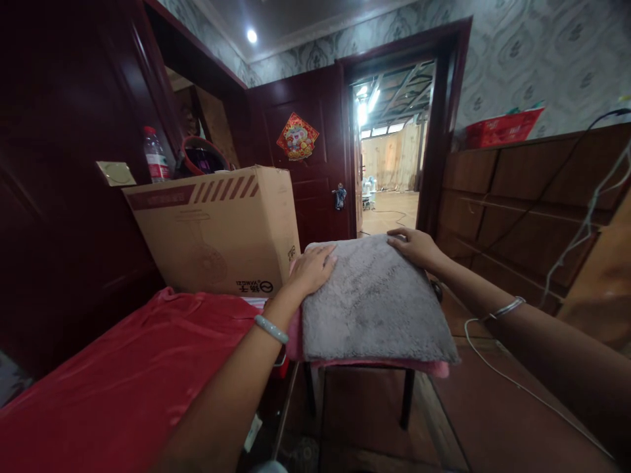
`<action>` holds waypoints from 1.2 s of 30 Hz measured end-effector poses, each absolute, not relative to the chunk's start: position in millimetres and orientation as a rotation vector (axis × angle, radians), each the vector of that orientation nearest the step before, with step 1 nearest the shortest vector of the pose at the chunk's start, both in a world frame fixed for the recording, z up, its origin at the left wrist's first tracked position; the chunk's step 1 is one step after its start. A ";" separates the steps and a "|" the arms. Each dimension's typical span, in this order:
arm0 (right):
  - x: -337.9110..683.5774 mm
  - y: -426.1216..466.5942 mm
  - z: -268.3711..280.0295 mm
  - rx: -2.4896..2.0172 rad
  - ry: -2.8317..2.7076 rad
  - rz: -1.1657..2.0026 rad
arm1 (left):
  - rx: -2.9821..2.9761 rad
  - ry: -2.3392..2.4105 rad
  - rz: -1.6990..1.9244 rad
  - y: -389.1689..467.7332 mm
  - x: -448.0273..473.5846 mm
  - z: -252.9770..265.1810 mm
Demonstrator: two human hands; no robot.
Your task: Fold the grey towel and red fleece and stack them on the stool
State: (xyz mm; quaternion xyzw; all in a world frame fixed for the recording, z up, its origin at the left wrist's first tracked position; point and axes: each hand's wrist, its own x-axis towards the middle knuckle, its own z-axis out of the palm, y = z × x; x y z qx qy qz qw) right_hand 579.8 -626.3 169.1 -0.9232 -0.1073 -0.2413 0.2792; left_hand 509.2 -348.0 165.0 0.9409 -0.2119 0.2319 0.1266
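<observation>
A grey plush cushion (372,309) lies flat on a dark-legged stool (408,401), over a pink cloth (436,368) whose edge sticks out at the front and left. My left hand (313,268) rests on the cushion's far left corner, fingers stretched forward, a jade-coloured bangle on the wrist. On the far right corner lies my right hand (414,246), fingers apart and pointing left; a silver bangle circles that wrist. Both hands press on the top with nothing between the fingers.
Red cloth (148,355) covers a surface at left. Behind it stand a large cardboard box (211,236) and a plastic bottle (156,154). A wooden cabinet (532,190) holds a red basket (505,128). A white cable (522,387) runs across the floor; a doorway opens ahead.
</observation>
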 end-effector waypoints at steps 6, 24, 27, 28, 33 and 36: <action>541.9 -608.3 171.8 -2.685 -0.747 -0.935 | 2.742 -0.652 0.623 -346.1 507.0 167.2; 547.6 -600.5 165.4 -2.619 -1.065 -0.574 | 2.624 -0.657 0.636 -331.2 511.5 160.3; 551.7 -603.3 169.8 -2.590 -1.110 -0.533 | 2.593 -0.609 0.630 -319.0 501.8 154.4; 553.4 -604.6 170.6 -2.580 -1.128 -0.527 | 2.578 -0.584 0.636 -314.4 497.8 150.6; 560.6 -612.0 171.3 -2.590 -1.127 -0.542 | 2.463 -0.471 0.653 -295.7 480.6 132.8; 560.2 -613.0 172.6 -2.605 -1.136 -0.556 | 2.418 -0.492 0.673 -290.5 476.3 128.6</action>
